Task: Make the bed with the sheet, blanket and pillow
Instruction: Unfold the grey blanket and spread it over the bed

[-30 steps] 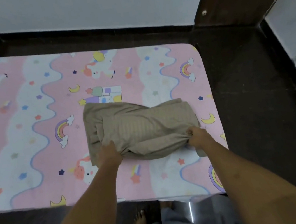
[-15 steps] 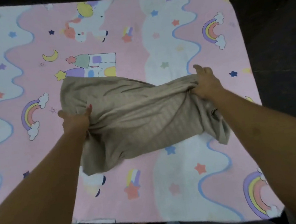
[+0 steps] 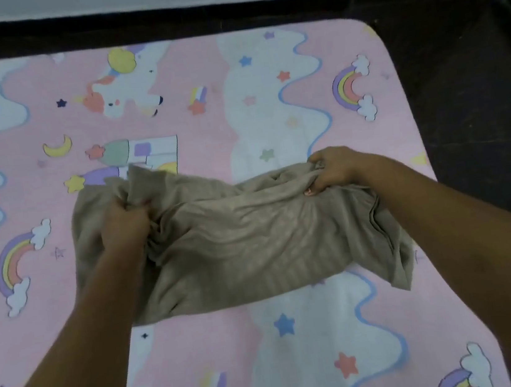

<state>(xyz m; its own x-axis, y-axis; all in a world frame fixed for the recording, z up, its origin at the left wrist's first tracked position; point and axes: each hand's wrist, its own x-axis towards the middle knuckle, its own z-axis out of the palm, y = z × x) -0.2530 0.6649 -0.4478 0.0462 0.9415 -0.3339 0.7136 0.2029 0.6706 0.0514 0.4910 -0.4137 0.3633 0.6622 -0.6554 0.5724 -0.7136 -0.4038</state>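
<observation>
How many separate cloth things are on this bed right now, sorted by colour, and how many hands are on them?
Pink patterned sheet: 1
Beige cloth, bunched: 1
Hands gripping the beige cloth: 2, the left hand and the right hand
Total: 2 cloths, 2 hands

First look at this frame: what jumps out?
A bunched beige blanket lies mid-frame on the bed, gripped at both ends: the left hand fisted in its left part, the right hand pinching its upper right edge. Under it, the pink sheet with rainbows, stars and unicorns fills most of the view, with dark floor at right.
</observation>
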